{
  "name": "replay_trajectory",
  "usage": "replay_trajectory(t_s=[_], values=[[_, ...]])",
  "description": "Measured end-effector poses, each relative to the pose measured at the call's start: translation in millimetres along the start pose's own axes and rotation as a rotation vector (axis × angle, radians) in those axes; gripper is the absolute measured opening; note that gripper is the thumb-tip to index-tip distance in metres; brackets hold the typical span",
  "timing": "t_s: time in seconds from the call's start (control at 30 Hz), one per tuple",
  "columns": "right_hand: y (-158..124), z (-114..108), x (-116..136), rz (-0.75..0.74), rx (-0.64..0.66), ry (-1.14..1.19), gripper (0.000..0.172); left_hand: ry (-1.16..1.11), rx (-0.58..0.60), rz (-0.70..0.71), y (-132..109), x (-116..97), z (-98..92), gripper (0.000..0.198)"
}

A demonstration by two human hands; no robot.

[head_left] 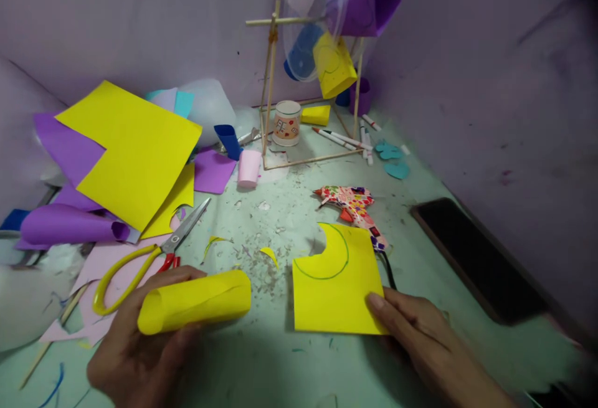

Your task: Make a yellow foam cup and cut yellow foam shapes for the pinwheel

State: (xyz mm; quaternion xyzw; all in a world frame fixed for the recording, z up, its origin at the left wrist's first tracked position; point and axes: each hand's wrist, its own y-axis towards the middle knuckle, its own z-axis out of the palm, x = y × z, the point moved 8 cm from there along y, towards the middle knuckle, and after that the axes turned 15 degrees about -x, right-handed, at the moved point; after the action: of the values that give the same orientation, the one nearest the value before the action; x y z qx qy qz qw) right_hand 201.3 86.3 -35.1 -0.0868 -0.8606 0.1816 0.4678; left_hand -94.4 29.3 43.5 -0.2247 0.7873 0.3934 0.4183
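My left hand [144, 352] is closed around a yellow paper tube [200, 302], which lies sideways with a seam along it. My right hand [420, 327] pinches the lower right corner of a yellow sheet [336, 296]. That sheet has a curved notch cut from its upper left and a green arc drawn round the notch. A flower-patterned glue gun [352, 205] lies just behind the sheet, its black cord running toward my right hand. Beyond my left hand, yellow-handled scissors [154, 258] rest with their blades pointing away.
Yellow sheets [144, 152] and purple paper [70, 224] pile up at the left. A stick frame [268, 84] with hanging paper cups stands at the back, near a paper cup [286, 124] and markers [341, 139]. A dark phone [471, 258] lies at the right.
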Motion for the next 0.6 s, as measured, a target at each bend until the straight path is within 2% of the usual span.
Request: replay_trajectory(t_s=[0.07,0.1,0.2,0.27,0.37,0.47,0.53,0.6], values=[[-3,4,-3,-0.023,0.048,-0.017,0.044,-0.017,0.057,-0.027,-5,-6,3.2,0.033],[-4,4,-3,-0.052,0.056,-0.058,0.044,-0.048,0.109,0.013,-9,-14,7.2,0.033],[-8,2,3,-0.152,0.032,-0.246,0.041,-0.101,0.363,0.265,-34,-45,28.6,0.035],[-10,-1,7,-0.194,0.016,-0.352,0.039,-0.036,0.488,0.358,-55,-54,44.0,0.039],[-11,-6,10,-0.247,0.019,-0.447,0.033,0.025,0.459,0.37,-71,-55,57.0,0.038],[-11,-12,8,-0.273,0.005,-0.43,0.023,0.039,0.49,0.449,-79,-58,68.9,0.041],[-11,-18,11,-0.324,-0.065,-0.36,0.017,0.045,0.519,0.487,-79,-60,73.8,0.041],[-13,-25,22,-0.455,-0.162,-0.262,0.01,0.04,0.536,0.509,-76,-62,76.3,0.04]])
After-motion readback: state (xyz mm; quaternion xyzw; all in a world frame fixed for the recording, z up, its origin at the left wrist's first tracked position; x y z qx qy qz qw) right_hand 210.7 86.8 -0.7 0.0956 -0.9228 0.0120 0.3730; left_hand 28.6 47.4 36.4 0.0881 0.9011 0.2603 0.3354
